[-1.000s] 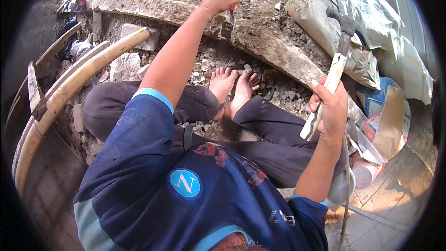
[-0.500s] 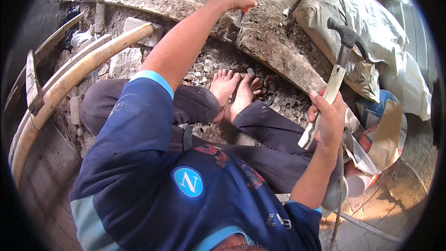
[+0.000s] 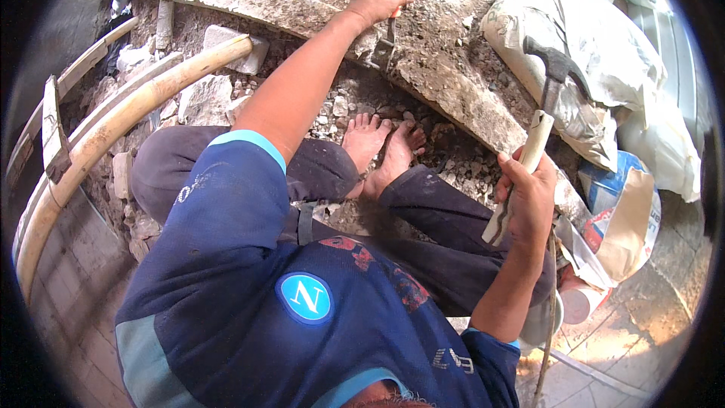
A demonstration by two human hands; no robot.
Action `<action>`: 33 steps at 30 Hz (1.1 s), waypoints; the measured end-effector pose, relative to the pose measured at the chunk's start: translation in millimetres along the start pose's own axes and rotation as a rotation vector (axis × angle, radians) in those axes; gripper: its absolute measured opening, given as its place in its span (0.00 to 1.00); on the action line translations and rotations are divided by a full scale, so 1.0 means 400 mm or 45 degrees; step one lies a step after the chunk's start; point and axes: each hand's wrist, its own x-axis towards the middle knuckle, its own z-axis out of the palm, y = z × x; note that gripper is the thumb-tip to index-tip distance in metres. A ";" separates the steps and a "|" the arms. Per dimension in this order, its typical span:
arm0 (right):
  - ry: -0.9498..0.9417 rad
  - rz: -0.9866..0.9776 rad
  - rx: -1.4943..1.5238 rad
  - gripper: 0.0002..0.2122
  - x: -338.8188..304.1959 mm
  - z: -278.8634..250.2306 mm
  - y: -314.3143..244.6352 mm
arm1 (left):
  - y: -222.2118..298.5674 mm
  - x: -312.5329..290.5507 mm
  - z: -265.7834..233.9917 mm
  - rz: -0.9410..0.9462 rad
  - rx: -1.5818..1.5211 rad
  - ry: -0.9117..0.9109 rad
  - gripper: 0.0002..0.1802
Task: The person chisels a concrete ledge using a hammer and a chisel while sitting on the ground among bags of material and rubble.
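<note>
A pale bamboo pole (image 3: 113, 125) curves along the left. The left hand (image 3: 371, 1), arm stretched far, grips an orange-handled chisel (image 3: 391, 11) set on the rough grey stone slab (image 3: 453, 91). At right, the raised right hand (image 3: 529, 196) clasps a worn wooden-handled hammer (image 3: 538, 125). Beyond lie lumpy, seemingly full white sacks (image 3: 596, 53).

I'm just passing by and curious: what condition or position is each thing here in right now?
left hand: closed around the chisel's orange handle.
chisel: upright, tip on the stone slab.
right hand: gripping the hammer's handle.
hammer: raised, head up.
stone slab: rough, edge broken.
sacks: slumped, crumpled.
</note>
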 end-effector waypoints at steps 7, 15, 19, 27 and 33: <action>-0.029 -0.034 0.057 0.08 0.005 0.002 0.009 | 0.040 -0.015 -0.041 -0.157 -0.251 -0.352 0.27; -0.048 -0.054 0.151 0.07 0.008 -0.006 0.025 | 0.021 0.014 -0.047 -0.007 -0.428 -0.034 0.16; -0.046 -0.020 0.108 0.07 0.012 -0.004 0.019 | 0.034 0.017 -0.067 -0.160 -0.729 -0.308 0.15; -0.059 0.014 0.036 0.10 0.011 0.007 0.031 | 0.066 -0.053 -0.069 -0.251 -0.555 -0.338 0.16; -0.082 0.012 -0.003 0.10 0.010 0.015 0.034 | 0.053 -0.067 -0.048 -0.181 -0.636 -0.346 0.15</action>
